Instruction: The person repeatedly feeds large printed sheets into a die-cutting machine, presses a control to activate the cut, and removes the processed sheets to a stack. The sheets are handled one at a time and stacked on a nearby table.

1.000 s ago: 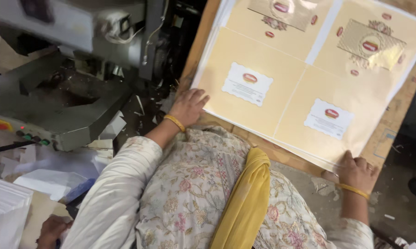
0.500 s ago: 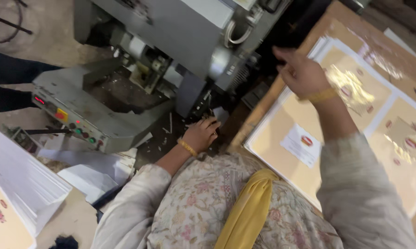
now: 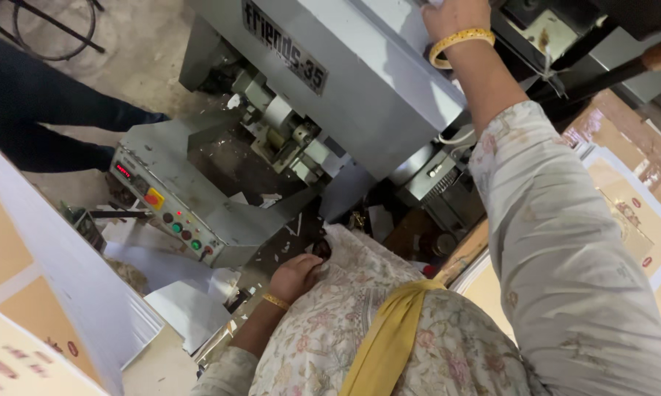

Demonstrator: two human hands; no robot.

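Grey metal machine [image 3: 360,95]: my right hand [image 3: 455,15] up on far top, grip cut off, can't tell; left hand [image 3: 295,275] curled loosely at near base.

The right hand [image 3: 453,16] rested high on the grey machine [image 3: 360,81], far right. The left hand [image 3: 295,276] lay low, near the control panel [image 3: 165,209].

Dark label [image 3: 284,46], perhaps red display [image 3: 123,171].
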